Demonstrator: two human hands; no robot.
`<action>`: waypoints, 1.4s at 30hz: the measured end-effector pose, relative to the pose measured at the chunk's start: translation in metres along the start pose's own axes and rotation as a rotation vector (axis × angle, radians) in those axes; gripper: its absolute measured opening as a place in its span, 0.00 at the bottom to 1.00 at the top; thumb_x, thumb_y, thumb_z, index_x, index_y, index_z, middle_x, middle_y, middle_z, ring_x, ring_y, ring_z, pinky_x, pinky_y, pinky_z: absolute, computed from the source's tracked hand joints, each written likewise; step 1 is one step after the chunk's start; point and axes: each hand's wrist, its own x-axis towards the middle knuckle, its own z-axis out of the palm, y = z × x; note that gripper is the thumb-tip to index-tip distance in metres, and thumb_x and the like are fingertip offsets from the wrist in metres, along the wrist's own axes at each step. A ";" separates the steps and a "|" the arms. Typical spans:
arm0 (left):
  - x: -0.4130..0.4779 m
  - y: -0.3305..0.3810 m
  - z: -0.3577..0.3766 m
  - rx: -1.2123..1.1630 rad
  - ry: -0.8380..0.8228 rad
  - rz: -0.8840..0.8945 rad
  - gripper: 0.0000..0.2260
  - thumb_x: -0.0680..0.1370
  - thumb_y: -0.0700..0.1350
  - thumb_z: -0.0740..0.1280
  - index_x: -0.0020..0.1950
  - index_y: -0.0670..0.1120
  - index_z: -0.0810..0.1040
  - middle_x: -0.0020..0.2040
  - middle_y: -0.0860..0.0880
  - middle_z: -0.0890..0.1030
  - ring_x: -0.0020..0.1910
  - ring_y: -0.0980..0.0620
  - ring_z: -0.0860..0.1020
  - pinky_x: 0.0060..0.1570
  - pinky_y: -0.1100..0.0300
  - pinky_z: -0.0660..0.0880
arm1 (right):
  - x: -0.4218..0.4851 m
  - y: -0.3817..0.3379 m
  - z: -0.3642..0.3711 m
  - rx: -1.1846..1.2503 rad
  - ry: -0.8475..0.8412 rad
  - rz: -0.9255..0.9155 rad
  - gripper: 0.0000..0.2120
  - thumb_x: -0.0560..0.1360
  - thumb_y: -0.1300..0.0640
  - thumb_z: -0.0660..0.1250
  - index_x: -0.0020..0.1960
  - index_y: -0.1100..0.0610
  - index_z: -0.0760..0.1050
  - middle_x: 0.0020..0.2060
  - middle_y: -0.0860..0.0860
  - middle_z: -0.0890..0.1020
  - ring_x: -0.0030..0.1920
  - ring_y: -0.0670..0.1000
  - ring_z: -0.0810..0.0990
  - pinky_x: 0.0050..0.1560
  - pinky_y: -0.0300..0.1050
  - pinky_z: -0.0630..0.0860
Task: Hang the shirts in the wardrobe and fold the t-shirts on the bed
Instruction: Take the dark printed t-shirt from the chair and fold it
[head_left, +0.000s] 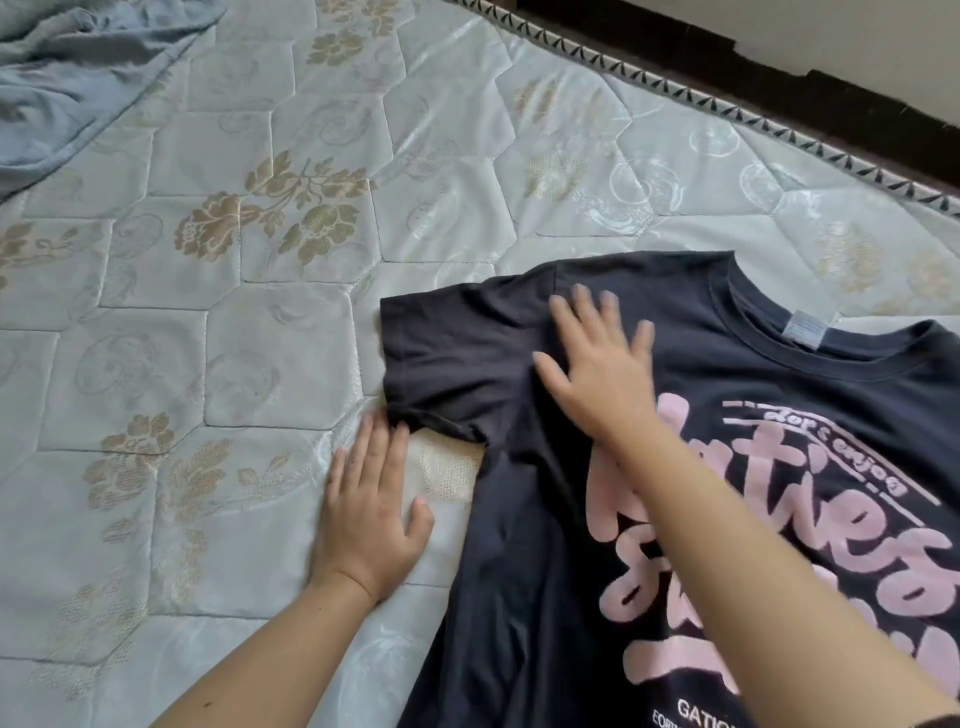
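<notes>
A black t-shirt (524, 545) with pink lettering lies face up and spread flat on the bed, its collar toward the far right. My right hand (597, 364) lies flat on the shirt's shoulder, fingers straight and spread, pressing near the sleeve seam. My left hand (366, 514) rests flat on the mattress (234, 322) beside the shirt. Its fingertips touch the lower hem of the short sleeve (441, 358), which sticks out to the left.
A light blue garment (67, 78) lies crumpled at the far left corner of the quilted, flower-patterned mattress. The mattress edge (727, 109) with patterned piping runs diagonally at the upper right, with a dark floor strip and a wall beyond.
</notes>
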 end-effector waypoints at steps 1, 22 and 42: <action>0.000 0.000 0.000 0.003 -0.005 0.004 0.31 0.70 0.51 0.55 0.72 0.41 0.61 0.72 0.37 0.66 0.73 0.45 0.58 0.71 0.52 0.48 | -0.005 0.025 -0.002 -0.074 -0.035 0.065 0.30 0.79 0.40 0.51 0.77 0.48 0.48 0.77 0.46 0.47 0.77 0.53 0.43 0.71 0.62 0.44; 0.002 0.000 0.000 -0.036 -0.016 -0.030 0.31 0.71 0.53 0.55 0.72 0.41 0.61 0.72 0.39 0.66 0.72 0.47 0.58 0.71 0.55 0.46 | -0.020 -0.131 0.038 0.133 -0.221 -0.195 0.25 0.81 0.47 0.49 0.77 0.50 0.54 0.77 0.47 0.50 0.77 0.56 0.43 0.72 0.63 0.41; -0.002 0.004 -0.004 -0.040 0.000 -0.020 0.36 0.70 0.56 0.48 0.74 0.38 0.61 0.75 0.40 0.59 0.76 0.45 0.54 0.73 0.50 0.46 | -0.131 0.041 -0.003 -0.120 -0.049 0.409 0.34 0.74 0.42 0.46 0.73 0.58 0.62 0.74 0.59 0.62 0.72 0.66 0.57 0.64 0.70 0.60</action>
